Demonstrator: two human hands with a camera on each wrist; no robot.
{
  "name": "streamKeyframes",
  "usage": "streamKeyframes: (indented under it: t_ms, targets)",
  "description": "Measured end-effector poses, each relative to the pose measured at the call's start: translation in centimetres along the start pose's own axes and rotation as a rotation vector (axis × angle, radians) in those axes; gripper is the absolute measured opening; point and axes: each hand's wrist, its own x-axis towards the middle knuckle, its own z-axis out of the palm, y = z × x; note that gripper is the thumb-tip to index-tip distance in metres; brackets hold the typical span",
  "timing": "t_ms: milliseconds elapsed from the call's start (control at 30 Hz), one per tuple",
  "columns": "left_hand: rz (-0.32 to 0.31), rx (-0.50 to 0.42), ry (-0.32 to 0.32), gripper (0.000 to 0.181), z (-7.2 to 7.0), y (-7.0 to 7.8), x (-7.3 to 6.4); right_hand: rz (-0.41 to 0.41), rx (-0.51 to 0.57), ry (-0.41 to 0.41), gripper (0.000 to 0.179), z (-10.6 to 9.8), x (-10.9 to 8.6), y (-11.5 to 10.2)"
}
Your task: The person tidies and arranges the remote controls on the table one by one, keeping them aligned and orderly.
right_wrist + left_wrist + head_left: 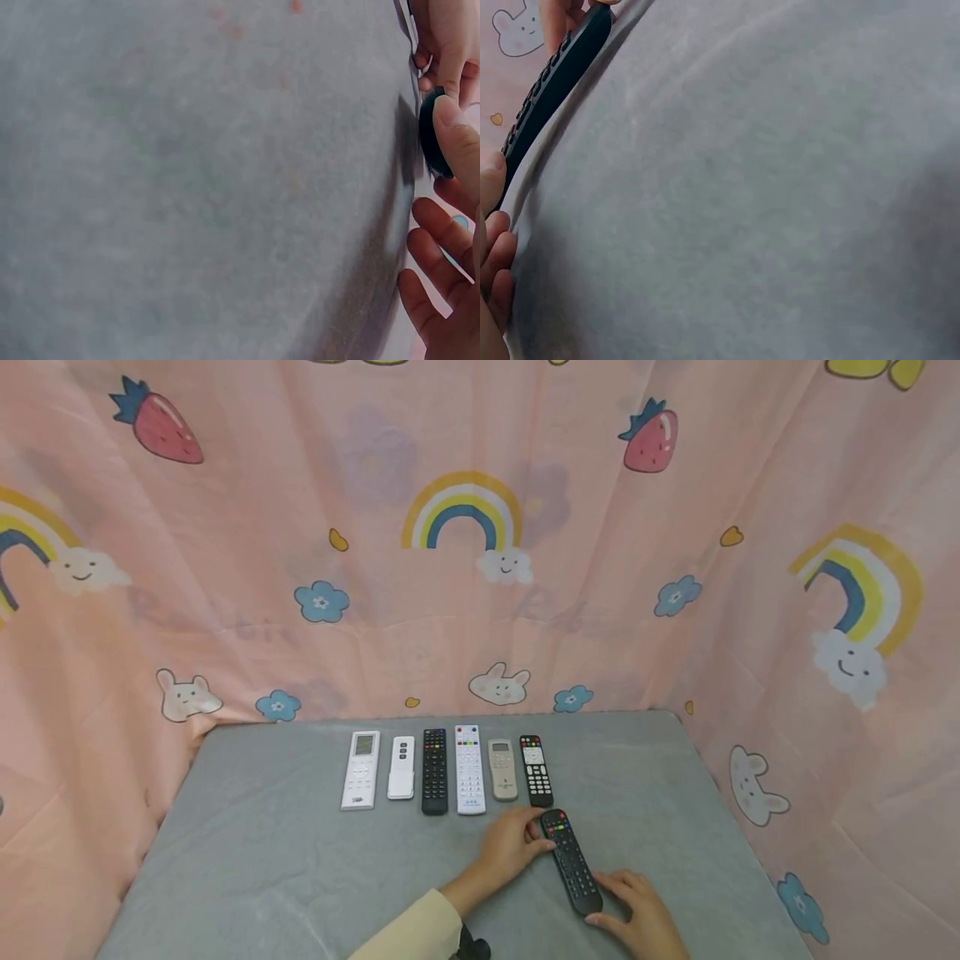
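Observation:
A black remote control [572, 862] with coloured buttons near its far end lies aslant between both hands, buttons facing up. My left hand [510, 847] pinches its far end between thumb and fingers. At the near end, my right hand [637, 914] holds it with the thumb at the bottom edge and a finger along the right side. The left wrist view shows the remote's curved side, with left fingertips [501, 262] below it. In the right wrist view the right thumb [457, 135] presses the remote's end, while the other fingers are spread apart.
Several remotes stand in a row across the grey table cloth [300, 877]: a white one with a screen [361, 770], a small white one [401, 767], black [434, 772], long white [470, 770], beige [502, 770] and small black [536, 771]. A pink printed curtain [450, 635] surrounds the table.

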Motion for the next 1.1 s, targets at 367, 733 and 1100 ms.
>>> streamKeyframes:
  t_ms: [367,733,1100]
  targets:
    - [0.066,-0.025,0.044,0.058,-1.7,1.9,2.9,-0.104,0.066,0.213,0.063,-0.9,1.6,0.2]
    - [0.117,0.080,-0.003,0.055,-4.4,2.5,8.7,-0.317,0.024,0.401,0.060,-2.2,6.5,-0.4]
    - [0.009,0.093,-0.101,0.055,-5.3,1.9,12.5,-0.328,0.015,0.405,0.061,-2.3,10.5,-1.4]
